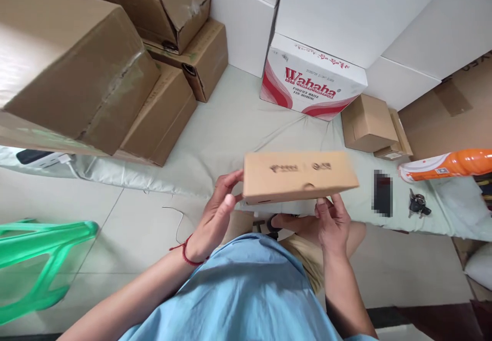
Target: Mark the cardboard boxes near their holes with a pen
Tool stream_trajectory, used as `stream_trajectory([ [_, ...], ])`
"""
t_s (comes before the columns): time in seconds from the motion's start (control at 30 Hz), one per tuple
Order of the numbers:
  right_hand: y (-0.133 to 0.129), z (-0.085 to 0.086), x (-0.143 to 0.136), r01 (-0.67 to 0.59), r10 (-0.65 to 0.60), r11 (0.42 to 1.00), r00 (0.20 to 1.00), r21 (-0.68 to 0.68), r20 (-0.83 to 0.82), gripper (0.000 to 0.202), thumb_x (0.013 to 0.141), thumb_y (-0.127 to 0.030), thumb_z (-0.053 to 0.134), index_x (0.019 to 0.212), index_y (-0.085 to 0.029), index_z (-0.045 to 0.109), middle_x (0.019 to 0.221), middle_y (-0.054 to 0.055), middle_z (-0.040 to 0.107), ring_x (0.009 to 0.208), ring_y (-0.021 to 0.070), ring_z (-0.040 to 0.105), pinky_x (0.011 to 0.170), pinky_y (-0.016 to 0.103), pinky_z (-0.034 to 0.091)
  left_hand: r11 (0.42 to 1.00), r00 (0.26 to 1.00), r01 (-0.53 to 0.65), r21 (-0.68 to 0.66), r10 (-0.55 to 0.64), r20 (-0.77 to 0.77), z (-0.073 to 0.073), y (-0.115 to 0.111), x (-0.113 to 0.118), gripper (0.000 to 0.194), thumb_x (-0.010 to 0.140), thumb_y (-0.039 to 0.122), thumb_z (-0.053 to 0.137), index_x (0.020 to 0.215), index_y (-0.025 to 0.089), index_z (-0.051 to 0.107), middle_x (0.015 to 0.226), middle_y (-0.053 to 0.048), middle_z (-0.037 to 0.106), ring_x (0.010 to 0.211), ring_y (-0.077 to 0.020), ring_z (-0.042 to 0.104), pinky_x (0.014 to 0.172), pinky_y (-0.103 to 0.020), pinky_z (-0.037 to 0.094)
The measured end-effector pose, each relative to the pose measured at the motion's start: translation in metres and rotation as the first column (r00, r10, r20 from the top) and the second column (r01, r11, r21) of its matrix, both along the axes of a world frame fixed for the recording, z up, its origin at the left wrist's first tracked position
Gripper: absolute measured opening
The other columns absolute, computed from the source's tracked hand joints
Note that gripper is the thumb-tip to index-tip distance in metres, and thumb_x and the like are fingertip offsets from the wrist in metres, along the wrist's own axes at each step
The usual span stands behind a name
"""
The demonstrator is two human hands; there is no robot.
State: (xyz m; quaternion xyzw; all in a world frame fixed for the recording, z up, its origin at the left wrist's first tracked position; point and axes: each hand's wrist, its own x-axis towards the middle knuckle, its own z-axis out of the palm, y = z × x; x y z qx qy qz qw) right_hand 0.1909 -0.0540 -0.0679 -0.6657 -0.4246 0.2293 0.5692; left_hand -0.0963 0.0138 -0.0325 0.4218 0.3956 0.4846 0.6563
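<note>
Steadying the printed cardboard box (298, 176) over the pale green sheet (230, 120) seems the step, right hand (333, 225) pinching its lower edge; turning it probably calls for the left hand (216, 213) (fingers half-open at its left end) closing.

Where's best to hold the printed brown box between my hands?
Probably grip the printed brown box by its short ends, one hand from each side, since it's long and shallow. The left hand is already at the left end.
</note>
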Motion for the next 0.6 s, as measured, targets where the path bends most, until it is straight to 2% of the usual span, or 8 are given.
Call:
stream_trajectory([
  [0.1, -0.003, 0.021, -0.010, -0.077, 0.054, 0.995, 0.947, 0.059, 0.317, 0.038, 0.107, -0.033, 0.071, 0.144, -0.033, 0.075, 0.131, 0.010, 0.074, 0.077, 0.0142, 0.068, 0.069, 0.032, 0.064, 0.985, 0.992, -0.040, -0.168, 0.060, 0.113, -0.008, 0.005, -0.003, 0.068, 0.095, 0.087, 0.065, 0.136, 0.034, 0.076, 0.160, -0.010, 0.067, 0.152, -0.0396, 0.058, 0.106, -0.051, 0.066],
  [0.17, -0.003, 0.036, -0.021, -0.166, 0.109, 0.983, 0.878, 0.082, 0.466, 0.048, 0.108, -0.023, 0.068, 0.154, -0.038, 0.071, 0.141, 0.011, 0.073, 0.093, 0.0187, 0.077, 0.080, 0.036, 0.071, 0.953, 0.985, -0.059, -0.296, 0.104, 0.139, -0.009, 0.009, -0.008, 0.072, 0.090, 0.091, 0.066, 0.126, 0.030, 0.078, 0.150, -0.012, 0.074, 0.144, -0.0408, 0.065, 0.101, -0.052, 0.068],
  [0.23, -0.002, 0.050, -0.032, -0.245, 0.148, 0.964, 0.815, 0.102, 0.560, 0.062, 0.107, -0.016, 0.067, 0.163, -0.042, 0.063, 0.144, 0.010, 0.073, 0.115, 0.0239, 0.080, 0.092, 0.040, 0.074, 0.910, 0.981, -0.091, -0.405, 0.153, 0.122, -0.009, 0.014, -0.014, 0.076, 0.086, 0.093, 0.068, 0.122, 0.027, 0.079, 0.136, -0.013, 0.081, 0.138, -0.0417, 0.070, 0.099, -0.053, 0.069],
  [0.3, -0.002, 0.061, -0.043, -0.312, 0.172, 0.942, 0.764, 0.122, 0.622, 0.072, 0.106, -0.011, 0.067, 0.168, -0.044, 0.055, 0.148, 0.009, 0.074, 0.128, 0.0260, 0.079, 0.102, 0.042, 0.073, 0.865, 0.975, -0.141, -0.481, 0.205, 0.083, -0.007, 0.019, -0.019, 0.074, 0.085, 0.090, 0.071, 0.120, 0.025, 0.079, 0.124, -0.012, 0.084, 0.133, -0.0419, 0.074, 0.097, -0.053, 0.070],
  [0.4, -0.002, 0.072, -0.055, -0.369, 0.185, 0.919, 0.714, 0.138, 0.675, 0.078, 0.105, -0.008, 0.066, 0.172, -0.044, 0.049, 0.150, 0.007, 0.075, 0.127, 0.0253, 0.081, 0.105, 0.040, 0.073, 0.822, 0.966, -0.193, -0.535, 0.254, 0.042, -0.004, 0.024, -0.025, 0.061, 0.090, 0.078, 0.074, 0.117, 0.024, 0.077, 0.117, -0.009, 0.086, 0.126, -0.0395, 0.078, 0.096, -0.054, 0.070],
  [0.5, -0.002, 0.075, -0.059, -0.382, 0.185, 0.912, 0.710, 0.150, 0.680, 0.080, 0.105, -0.006, 0.064, 0.173, -0.044, 0.046, 0.153, 0.007, 0.074, 0.123, 0.0237, 0.083, 0.102, 0.036, 0.074, 0.829, 0.966, -0.198, -0.524, 0.256, 0.040, -0.003, 0.026, -0.027, 0.051, 0.093, 0.070, 0.076, 0.116, 0.025, 0.076, 0.116, -0.007, 0.086, 0.119, -0.0363, 0.080, 0.094, -0.052, 0.071],
  [0.6, -0.002, 0.073, -0.056, -0.380, 0.203, 0.913, 0.742, 0.151, 0.639, 0.080, 0.106, -0.003, 0.059, 0.173, -0.044, 0.046, 0.159, 0.005, 0.070, 0.127, 0.0224, 0.082, 0.102, 0.035, 0.074, 0.847, 0.963, -0.212, -0.487, 0.266, 0.045, -0.004, 0.025, -0.024, 0.049, 0.092, 0.069, 0.078, 0.111, 0.024, 0.077, 0.113, -0.008, 0.087, 0.119, -0.0364, 0.081, 0.096, -0.051, 0.071],
])
